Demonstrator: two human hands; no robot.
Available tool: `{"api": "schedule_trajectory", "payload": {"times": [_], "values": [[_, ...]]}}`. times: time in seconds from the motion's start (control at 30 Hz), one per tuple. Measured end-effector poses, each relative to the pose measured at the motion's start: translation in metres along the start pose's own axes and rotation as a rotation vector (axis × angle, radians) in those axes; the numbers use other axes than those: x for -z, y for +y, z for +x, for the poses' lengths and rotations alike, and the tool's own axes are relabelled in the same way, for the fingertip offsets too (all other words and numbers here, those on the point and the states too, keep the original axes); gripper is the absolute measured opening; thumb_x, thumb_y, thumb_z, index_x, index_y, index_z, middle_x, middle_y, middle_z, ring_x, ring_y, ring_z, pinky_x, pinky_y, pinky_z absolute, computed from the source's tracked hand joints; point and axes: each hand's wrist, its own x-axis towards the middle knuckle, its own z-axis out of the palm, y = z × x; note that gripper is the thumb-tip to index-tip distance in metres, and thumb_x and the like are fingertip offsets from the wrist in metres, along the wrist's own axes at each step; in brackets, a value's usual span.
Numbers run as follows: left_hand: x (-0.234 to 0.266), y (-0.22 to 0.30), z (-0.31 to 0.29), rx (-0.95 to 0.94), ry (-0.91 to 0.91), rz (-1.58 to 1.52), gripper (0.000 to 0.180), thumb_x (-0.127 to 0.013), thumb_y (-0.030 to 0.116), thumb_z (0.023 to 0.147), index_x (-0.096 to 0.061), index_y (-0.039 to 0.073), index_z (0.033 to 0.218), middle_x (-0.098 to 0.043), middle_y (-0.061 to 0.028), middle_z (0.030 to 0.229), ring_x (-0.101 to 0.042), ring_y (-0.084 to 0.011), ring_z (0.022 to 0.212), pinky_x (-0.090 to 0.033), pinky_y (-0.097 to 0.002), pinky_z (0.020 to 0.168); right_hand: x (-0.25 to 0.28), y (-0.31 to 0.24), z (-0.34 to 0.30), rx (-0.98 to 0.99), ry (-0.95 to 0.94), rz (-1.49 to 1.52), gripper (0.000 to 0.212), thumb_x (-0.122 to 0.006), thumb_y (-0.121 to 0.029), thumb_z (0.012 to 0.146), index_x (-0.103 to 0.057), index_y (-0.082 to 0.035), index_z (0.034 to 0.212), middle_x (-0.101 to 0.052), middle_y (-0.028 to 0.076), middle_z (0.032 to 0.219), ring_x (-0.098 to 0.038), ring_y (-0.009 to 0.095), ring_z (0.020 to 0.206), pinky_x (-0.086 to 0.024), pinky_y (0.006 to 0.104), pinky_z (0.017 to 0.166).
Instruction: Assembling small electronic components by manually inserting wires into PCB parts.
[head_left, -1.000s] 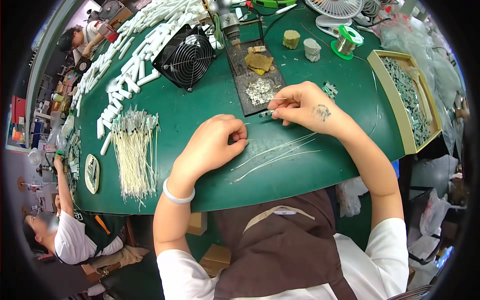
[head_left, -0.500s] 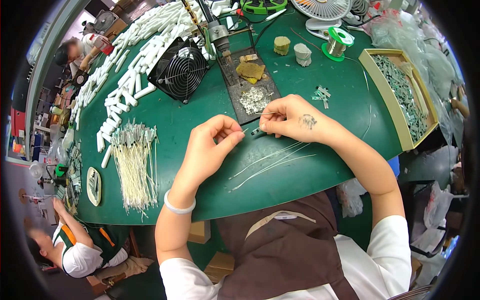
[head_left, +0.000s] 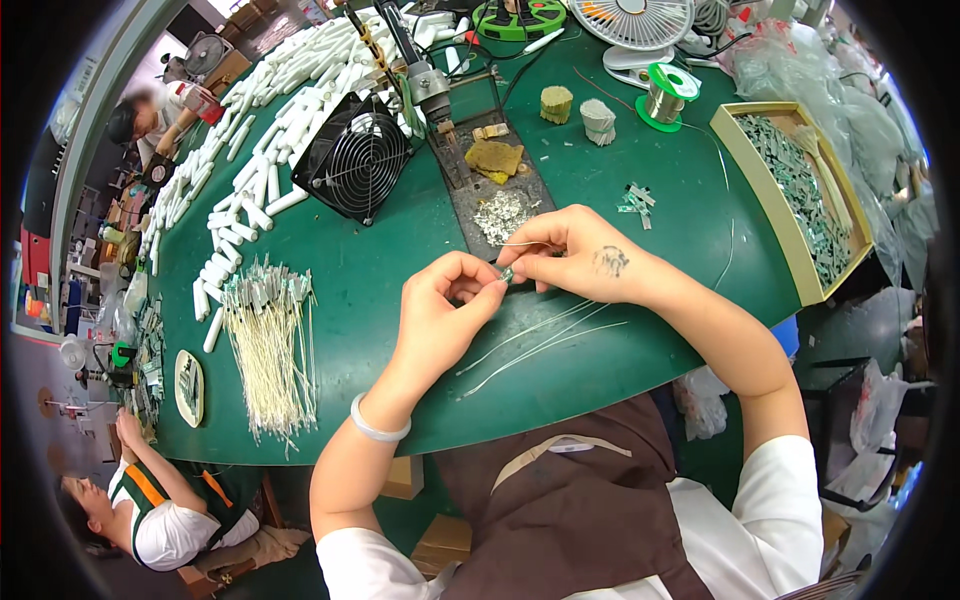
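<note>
Head view: I'm pinching a small metal part (head_left: 507, 273) between left hand (head_left: 440, 320) and right hand (head_left: 570, 255), fingertips clenched on it. Risk, I'm guessing: it's slipping out onto the green table (head_left: 380, 270) among the loose white wires (head_left: 540, 335).

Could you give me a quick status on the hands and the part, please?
Left hand and right hand pinch one small part above the green table. White wires lie beneath. Nothing blocking.

Single head-worn fisheye view, looking steeply down, close over the green table (head_left: 400, 260), edges bending.
</note>
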Motion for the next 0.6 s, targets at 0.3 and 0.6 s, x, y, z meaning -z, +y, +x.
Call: {"api": "schedule_trajectory", "payload": {"times": [0.3, 0.6], "values": [[-0.0034, -0.0036, -0.0002, 0.079, 0.055, -0.164, 0.008, -0.069, 0.001, 0.080, -0.061, -0.002, 0.082, -0.067, -0.0058, 0.077, -0.064, -0.0079, 0.070, -0.050, -0.0185, 0.063, -0.0001, 0.0004, 0.0018, -0.010, 0.019, 0.012, 0.016, -0.061, -0.005, 0.085, -0.065, 0.003, 0.098, -0.066, 0.006, 0.086, -0.060, 0.009, 0.070, -0.051, 0.0232, 0.063], [-0.0031, -0.0042, -0.0005, 0.069, 0.089, -0.155, 0.008, -0.070, 0.000, 0.079, -0.062, -0.002, 0.079, -0.066, -0.0045, 0.076, -0.061, -0.0063, 0.067, -0.049, -0.0188, 0.062, -0.0026, -0.0017, 0.0016, 0.018, 0.052, -0.003, 0.016, -0.061, -0.006, 0.084, -0.065, 0.002, 0.096, -0.066, 0.005, 0.084, -0.059, 0.008, 0.069, -0.050, 0.0227, 0.063]]}}
